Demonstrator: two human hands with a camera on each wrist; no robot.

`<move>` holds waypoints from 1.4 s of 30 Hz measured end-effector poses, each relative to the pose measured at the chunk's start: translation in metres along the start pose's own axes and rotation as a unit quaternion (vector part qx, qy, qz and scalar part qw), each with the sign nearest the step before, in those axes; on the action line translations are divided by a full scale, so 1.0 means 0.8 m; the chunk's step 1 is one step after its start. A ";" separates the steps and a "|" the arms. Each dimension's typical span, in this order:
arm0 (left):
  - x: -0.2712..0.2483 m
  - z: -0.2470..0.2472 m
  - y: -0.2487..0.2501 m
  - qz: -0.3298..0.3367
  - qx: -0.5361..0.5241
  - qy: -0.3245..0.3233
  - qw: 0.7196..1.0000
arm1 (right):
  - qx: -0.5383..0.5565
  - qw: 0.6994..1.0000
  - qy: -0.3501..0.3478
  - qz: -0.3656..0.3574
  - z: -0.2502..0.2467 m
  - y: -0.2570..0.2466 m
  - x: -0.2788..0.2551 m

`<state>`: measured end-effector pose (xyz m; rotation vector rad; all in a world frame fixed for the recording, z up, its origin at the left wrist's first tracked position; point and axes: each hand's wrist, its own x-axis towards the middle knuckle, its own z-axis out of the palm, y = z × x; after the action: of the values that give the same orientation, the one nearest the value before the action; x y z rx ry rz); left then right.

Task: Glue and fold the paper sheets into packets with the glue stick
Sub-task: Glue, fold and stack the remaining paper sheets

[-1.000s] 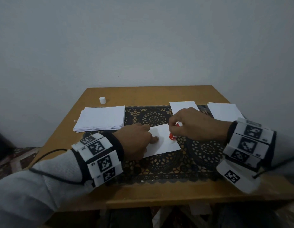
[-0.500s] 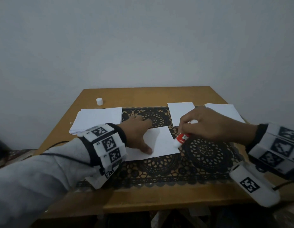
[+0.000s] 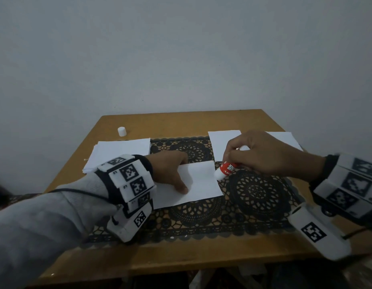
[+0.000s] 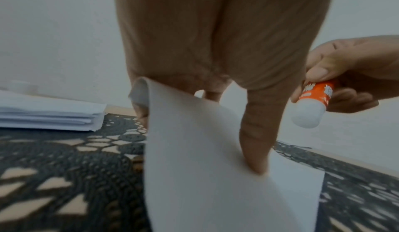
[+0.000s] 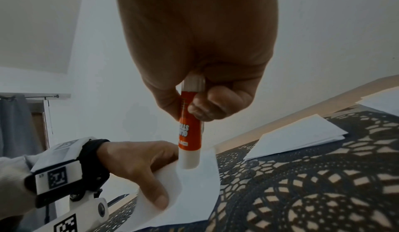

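A white paper sheet (image 3: pixel 201 184) lies on the black lace mat (image 3: pixel 253 195) in the middle of the table. My left hand (image 3: pixel 176 174) holds its left part: the thumb (image 4: pixel 257 150) presses down on top while the fingers curl the far edge (image 4: pixel 142 88) upward. My right hand (image 3: pixel 243 157) grips a red and white glue stick (image 3: pixel 226 168) tilted down to the left, its white end (image 5: pixel 189 160) at the sheet's right edge. In the left wrist view the glue stick (image 4: pixel 311 106) hangs above the sheet, apart from the thumb.
A stack of blank sheets (image 3: pixel 120 153) lies at the left of the wooden table (image 3: pixel 181 122), with a small white cap (image 3: pixel 122 131) behind it. Two folded white packets (image 3: pixel 222 142) (image 3: pixel 285 138) lie at the back right, partly behind my right hand.
My right hand has carried the glue stick rightward, from over the sheet to its right edge. My left hand has slid along the sheet and its fingers have lifted the far edge.
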<state>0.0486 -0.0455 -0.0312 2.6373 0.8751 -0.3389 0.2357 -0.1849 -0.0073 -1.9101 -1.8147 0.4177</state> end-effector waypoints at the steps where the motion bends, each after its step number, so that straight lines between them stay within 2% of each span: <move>1: -0.001 -0.001 -0.001 0.005 -0.014 0.016 1.000 | 0.000 1.000 0.000 0.000 0.000 0.001 0.000; 3: -0.004 -0.005 -0.003 0.015 -0.067 0.049 0.996 | 0.000 1.000 0.002 0.002 0.000 0.000 -0.002; 6: -0.010 -0.012 -0.007 0.065 -0.121 0.076 0.988 | 0.005 1.000 0.006 0.003 0.000 -0.002 -0.003; 10: -0.026 -0.020 -0.009 0.107 -0.156 0.021 0.982 | 0.019 1.000 0.011 0.017 0.000 -0.005 0.001; 13: -0.035 -0.017 -0.010 0.068 -0.190 0.011 0.979 | 0.042 0.999 0.016 0.020 0.002 -0.009 0.004; 17: -0.029 -0.004 -0.022 -0.006 -0.170 0.116 0.979 | 0.051 0.998 0.014 0.033 0.008 -0.014 0.012; 20: -0.027 0.010 -0.025 -0.043 -0.134 0.091 0.986 | 0.025 0.999 0.023 0.030 0.013 -0.016 0.023; 30: -0.022 0.021 -0.019 -0.037 -0.060 0.065 0.995 | -0.078 0.996 0.046 0.011 0.045 -0.020 0.071; 42: -0.021 0.020 -0.019 -0.032 -0.056 0.053 0.997 | -0.085 0.996 -0.008 -0.017 0.052 -0.019 0.067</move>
<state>0.0247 -0.0490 -0.0439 2.5470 0.9839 -0.1616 0.2051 -0.1266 -0.0293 -1.9897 -1.9460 0.2748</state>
